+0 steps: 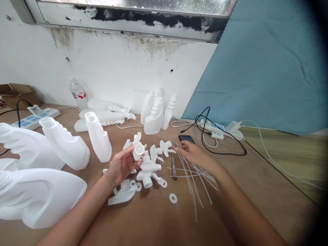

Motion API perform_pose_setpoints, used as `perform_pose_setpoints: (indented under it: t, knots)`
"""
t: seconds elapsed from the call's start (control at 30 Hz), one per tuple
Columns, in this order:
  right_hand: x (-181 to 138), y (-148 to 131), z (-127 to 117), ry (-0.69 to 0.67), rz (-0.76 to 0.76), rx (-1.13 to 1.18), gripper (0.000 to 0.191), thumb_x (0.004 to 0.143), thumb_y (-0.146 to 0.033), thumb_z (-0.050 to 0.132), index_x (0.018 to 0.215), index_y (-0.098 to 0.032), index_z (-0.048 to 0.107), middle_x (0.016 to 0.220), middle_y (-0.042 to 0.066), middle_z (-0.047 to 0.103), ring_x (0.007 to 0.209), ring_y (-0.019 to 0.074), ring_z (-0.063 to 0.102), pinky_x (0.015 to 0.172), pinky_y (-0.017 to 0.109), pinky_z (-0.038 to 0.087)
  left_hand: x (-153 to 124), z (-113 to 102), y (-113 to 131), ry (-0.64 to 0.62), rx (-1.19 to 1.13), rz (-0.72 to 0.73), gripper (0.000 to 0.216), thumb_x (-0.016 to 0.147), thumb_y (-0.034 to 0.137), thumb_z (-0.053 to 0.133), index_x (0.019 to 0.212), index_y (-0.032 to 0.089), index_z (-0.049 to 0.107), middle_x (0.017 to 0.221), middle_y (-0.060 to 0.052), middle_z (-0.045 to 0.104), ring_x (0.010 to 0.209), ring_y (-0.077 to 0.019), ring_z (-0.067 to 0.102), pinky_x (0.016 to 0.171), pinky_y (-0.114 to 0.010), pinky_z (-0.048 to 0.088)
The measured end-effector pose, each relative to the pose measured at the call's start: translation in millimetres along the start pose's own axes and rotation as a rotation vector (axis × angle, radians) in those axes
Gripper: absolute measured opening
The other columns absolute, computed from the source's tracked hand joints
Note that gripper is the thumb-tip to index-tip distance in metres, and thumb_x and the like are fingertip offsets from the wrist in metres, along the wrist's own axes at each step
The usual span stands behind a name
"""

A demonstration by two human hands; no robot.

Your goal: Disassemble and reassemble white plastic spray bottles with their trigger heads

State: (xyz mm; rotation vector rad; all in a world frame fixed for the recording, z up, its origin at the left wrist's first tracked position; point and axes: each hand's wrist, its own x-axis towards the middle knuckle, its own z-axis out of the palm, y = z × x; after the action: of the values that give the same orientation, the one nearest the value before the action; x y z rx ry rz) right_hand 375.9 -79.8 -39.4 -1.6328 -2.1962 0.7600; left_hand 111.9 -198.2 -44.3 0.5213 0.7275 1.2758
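My left hand [121,165] is closed around a white spray trigger head [138,150], its round collar opening turned toward me. Over the far ends of several thin translucent tubes [193,177] hovers my right hand [196,155], its thumb and fingers curved and apart; whether the fingertips touch a tube cannot be made out. More white trigger heads [149,166] lie in a heap between the hands. Flat white ring washers [173,198] are scattered nearby. A screwdriver [174,169] with a clear handle lies beside the tubes.
White bottles [66,145] stand and lie at the left; others [154,118] stand against the wall. A clear drink bottle [78,94], cardboard box [19,95] and power strips [36,118] sit at the back. A phone [187,138] and black cable [230,154] lie beyond my right hand.
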Motion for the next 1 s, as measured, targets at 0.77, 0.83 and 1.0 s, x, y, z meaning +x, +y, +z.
perform_pose_setpoints:
  t: [0.77, 0.83, 1.0]
  knots:
    - [-28, -41, 8, -0.222, -0.614, -0.269, 0.015, 0.078, -0.004, 0.051, 0.080, -0.019, 0.052, 0.085, 0.002, 0.055, 0.076, 0.0141, 0.050, 0.068, 0.024, 0.036, 1, -1, -5, -0.018, -0.005, -0.037, 0.022, 0.084, 0.036, 0.056, 0.090, 0.016, 0.064, 0.082, -0.006, 0.059, 0.061, -0.0117, 0.052, 0.059, -0.023, 0.045]
    - [-36, -51, 1, -0.128, -0.625, -0.121, 0.015, 0.076, -0.005, 0.052, 0.080, -0.019, 0.050, 0.079, 0.000, 0.054, 0.071, 0.0132, 0.049, 0.066, 0.025, 0.037, 0, -1, -5, -0.024, 0.001, -0.040, 0.023, 0.085, 0.036, 0.056, 0.093, 0.015, 0.064, 0.082, -0.006, 0.059, 0.061, -0.0120, 0.052, 0.059, -0.023, 0.045]
    - [-55, -75, 1, 0.079, -0.727, 0.411, 0.014, 0.079, -0.009, 0.058, 0.085, -0.020, 0.053, 0.087, 0.002, 0.061, 0.076, 0.0150, 0.060, 0.070, 0.028, 0.047, -2, 2, -5, -0.031, 0.015, -0.051, 0.022, 0.086, 0.033, 0.055, 0.096, 0.014, 0.062, 0.084, -0.007, 0.059, 0.063, -0.0124, 0.054, 0.061, -0.023, 0.045]
